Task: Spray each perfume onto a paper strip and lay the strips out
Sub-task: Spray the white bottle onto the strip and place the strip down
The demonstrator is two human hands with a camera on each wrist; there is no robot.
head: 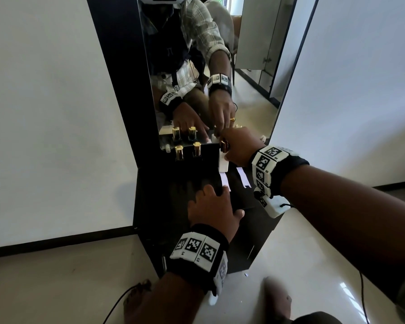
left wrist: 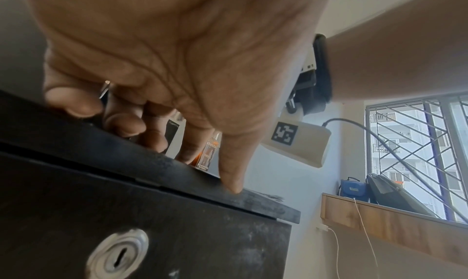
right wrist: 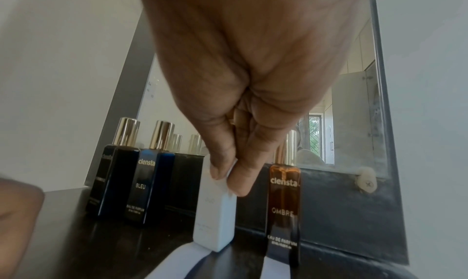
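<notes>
1. Right hand (right wrist: 243, 95): thumb and forefinger pinch the upper part of the white bottle (right wrist: 215, 213), which stands upright with its base on, or just above, the far end of a paper strip (right wrist: 177, 261); contact cannot be told.
2. Left hand (head: 212, 208): fingers spread and nearly straight, resting flat on the dark top (head: 164, 206) nearer the person; it holds nothing. Its fingertips lie beside the near end of a strip (head: 225, 178).
3. White bottle: tall, narrow, square-sided, opaque matt white; faint lettering, unreadable.
4. Neighbours: to the right of the pinching fingers, the amber bottle (right wrist: 284, 203), marked OMBRE, gold-capped, just beside the white one. To the left, the blue bottle (right wrist: 144, 185), marked BLEU, and a black bottle (right wrist: 111, 181), both gold-capped, against the mirror (right wrist: 354, 103).
5. Strips: a second strip (head: 243, 177) lies below the right wrist, apart from the first.
6. Handling (judged): the bottle looks rigid, light and smooth, probably glass, so breakable if dropped. Being tall on a small base, it should tip easily; hold the flat sides around the middle, forefinger free for the nozzle.
7. Strips (judged): thin, limp and easily shifted; lift by one end.
</notes>
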